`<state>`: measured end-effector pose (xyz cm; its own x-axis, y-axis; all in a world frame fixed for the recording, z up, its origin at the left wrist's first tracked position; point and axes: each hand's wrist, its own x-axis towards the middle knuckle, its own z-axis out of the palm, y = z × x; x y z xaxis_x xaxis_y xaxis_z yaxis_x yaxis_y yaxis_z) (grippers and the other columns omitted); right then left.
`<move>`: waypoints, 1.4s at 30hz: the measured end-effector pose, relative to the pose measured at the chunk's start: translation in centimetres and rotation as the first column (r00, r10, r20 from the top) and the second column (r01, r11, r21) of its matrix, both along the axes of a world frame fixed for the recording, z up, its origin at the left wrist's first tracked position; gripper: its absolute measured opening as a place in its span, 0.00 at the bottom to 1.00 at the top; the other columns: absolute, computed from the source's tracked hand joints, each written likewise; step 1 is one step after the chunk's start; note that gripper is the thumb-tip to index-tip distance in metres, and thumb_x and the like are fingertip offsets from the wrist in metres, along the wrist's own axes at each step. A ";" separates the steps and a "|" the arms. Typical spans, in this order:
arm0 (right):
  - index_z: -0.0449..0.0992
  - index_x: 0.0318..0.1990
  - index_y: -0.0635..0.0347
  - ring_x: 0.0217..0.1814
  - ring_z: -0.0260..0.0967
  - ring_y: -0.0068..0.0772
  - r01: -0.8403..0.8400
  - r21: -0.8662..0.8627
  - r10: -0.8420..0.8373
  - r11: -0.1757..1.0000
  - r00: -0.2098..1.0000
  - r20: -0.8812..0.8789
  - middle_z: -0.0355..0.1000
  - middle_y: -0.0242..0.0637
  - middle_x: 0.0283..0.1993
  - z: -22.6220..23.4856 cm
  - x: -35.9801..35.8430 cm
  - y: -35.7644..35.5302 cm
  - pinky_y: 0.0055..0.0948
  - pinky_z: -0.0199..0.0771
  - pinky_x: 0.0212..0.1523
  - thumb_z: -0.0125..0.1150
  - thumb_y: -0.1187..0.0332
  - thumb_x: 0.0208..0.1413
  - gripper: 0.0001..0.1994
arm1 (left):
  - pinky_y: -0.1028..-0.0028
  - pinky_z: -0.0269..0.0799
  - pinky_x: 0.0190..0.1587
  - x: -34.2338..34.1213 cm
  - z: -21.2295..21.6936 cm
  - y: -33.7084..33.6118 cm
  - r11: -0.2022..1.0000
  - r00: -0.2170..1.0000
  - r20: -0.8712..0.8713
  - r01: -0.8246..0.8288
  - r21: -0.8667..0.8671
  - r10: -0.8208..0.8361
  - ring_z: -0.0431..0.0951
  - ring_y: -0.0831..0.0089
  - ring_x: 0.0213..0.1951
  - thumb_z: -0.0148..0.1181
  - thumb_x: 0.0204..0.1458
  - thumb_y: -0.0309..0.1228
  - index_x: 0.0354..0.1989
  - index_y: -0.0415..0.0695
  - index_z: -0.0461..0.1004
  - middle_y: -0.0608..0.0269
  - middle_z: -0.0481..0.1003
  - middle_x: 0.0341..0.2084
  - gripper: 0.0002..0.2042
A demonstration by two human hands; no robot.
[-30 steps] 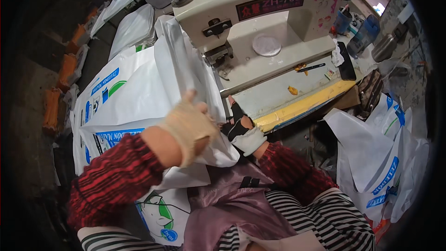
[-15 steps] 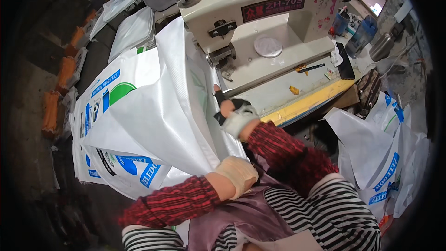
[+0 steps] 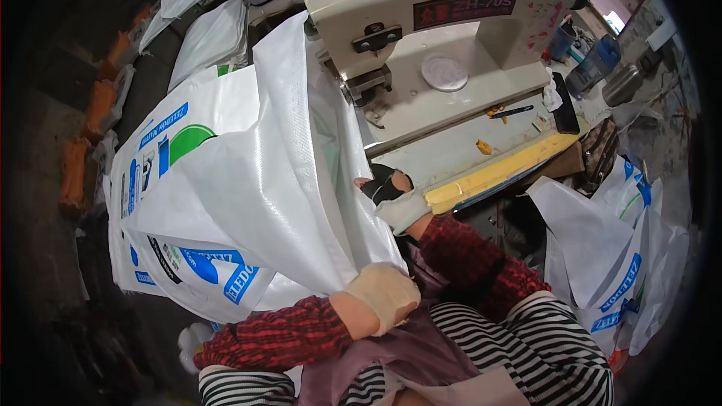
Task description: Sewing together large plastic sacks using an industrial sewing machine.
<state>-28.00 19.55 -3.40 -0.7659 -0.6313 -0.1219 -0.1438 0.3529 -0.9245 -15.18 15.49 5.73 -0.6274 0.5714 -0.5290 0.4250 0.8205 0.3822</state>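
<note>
White woven plastic sack point(image 3: 256, 203) with blue and green print lies draped left of the beige sewing machine point(image 3: 444, 37); left hand point(image 3: 383, 297) clamped on its near corner, right hand point(image 3: 391, 195) grip pinching its edge just under the needle head.

White sack point(image 3: 248, 188), blue-green print

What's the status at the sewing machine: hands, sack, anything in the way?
Left hand gripping white woven sack at its near corner. Right hand pinching sack edge by sewing machine. Nothing blocking the machine bed.
</note>
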 end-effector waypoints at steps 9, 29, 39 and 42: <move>0.75 0.32 0.57 0.34 0.73 0.44 -0.310 0.819 0.734 0.483 0.654 -0.186 0.73 0.44 0.29 -0.6 -1.6 1.5 0.40 0.72 0.34 0.53 0.69 0.42 0.09 | 0.69 0.72 0.33 0.0 0.3 -1.9 0.993 0.988 -0.108 -0.115 -0.038 0.110 0.77 0.62 0.33 0.57 0.38 0.33 0.23 0.43 0.76 0.58 0.76 0.26 0.07; 0.73 0.31 0.63 0.36 0.68 0.48 -0.002 0.250 -0.009 0.968 0.999 0.044 0.71 0.50 0.31 1.4 -3.7 -1.1 0.36 0.66 0.37 0.57 0.53 0.47 0.19 | 0.66 0.72 0.32 -6.7 2.6 -1.2 0.919 0.951 0.007 -0.297 -0.259 0.309 0.77 0.60 0.32 0.60 0.37 0.32 0.24 0.47 0.77 0.59 0.76 0.24 0.06; 0.72 0.26 0.61 0.15 0.63 0.19 0.278 -0.065 -0.181 0.958 0.767 0.616 0.67 0.30 0.18 -1.2 -4.4 -0.9 0.20 0.62 0.16 0.57 0.52 0.50 0.18 | 0.66 0.71 0.35 -17.8 -0.3 -11.9 0.784 0.861 -0.452 -0.441 -0.437 0.233 0.77 0.62 0.32 0.56 0.41 0.40 0.27 0.50 0.78 0.58 0.76 0.27 0.10; 0.73 0.29 0.59 0.15 0.62 0.17 0.228 -0.099 -0.133 0.969 0.812 0.568 0.67 0.28 0.19 0.3 -3.8 -0.7 0.19 0.61 0.16 0.57 0.55 0.51 0.15 | 0.69 0.72 0.37 -17.5 1.3 -16.0 0.641 0.793 -0.495 -0.591 -0.489 0.354 0.77 0.62 0.37 0.55 0.40 0.34 0.30 0.49 0.78 0.59 0.77 0.31 0.09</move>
<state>-31.84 18.87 -3.09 -0.7002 -0.5354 -0.4722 0.4601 0.1674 -0.8720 -32.69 -0.47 7.02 -0.9120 -0.2158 -0.3487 -0.0927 0.9368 -0.3374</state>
